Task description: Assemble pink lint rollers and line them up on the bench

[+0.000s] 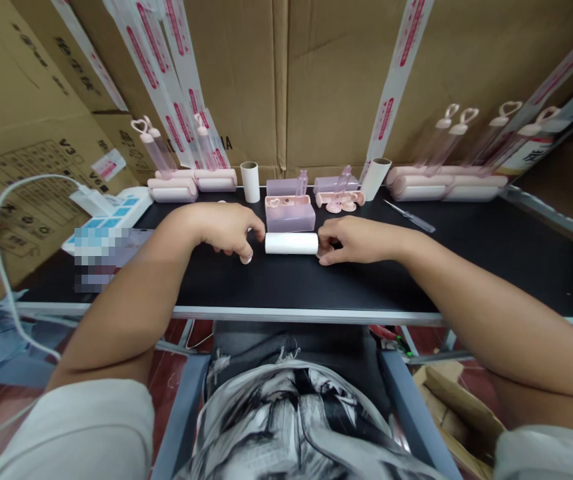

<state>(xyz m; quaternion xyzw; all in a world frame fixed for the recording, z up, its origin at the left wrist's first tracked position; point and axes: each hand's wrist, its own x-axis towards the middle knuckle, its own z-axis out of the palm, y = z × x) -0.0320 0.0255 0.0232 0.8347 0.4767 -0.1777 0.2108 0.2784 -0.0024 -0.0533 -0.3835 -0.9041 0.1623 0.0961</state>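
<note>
A white paper roll [291, 243] lies on its side on the black table [246, 283]. My left hand [229, 230] is at the roll's left end, fingers curled around a small pink piece at the fingertips. My right hand [353, 240] presses against the roll's right end, thumb and fingers closed on it. Just behind the roll stands a lilac box-shaped case [289, 215] with pink parts on top.
Pink lint-roller cases with clear heart-topped handles line the back left [173, 189] and back right [446, 187]. Two cardboard tubes [250, 181] [376, 178] stand upright. A screwdriver [411, 217] lies right. A white power strip [116, 208] sits left. Cardboard boxes wall the back.
</note>
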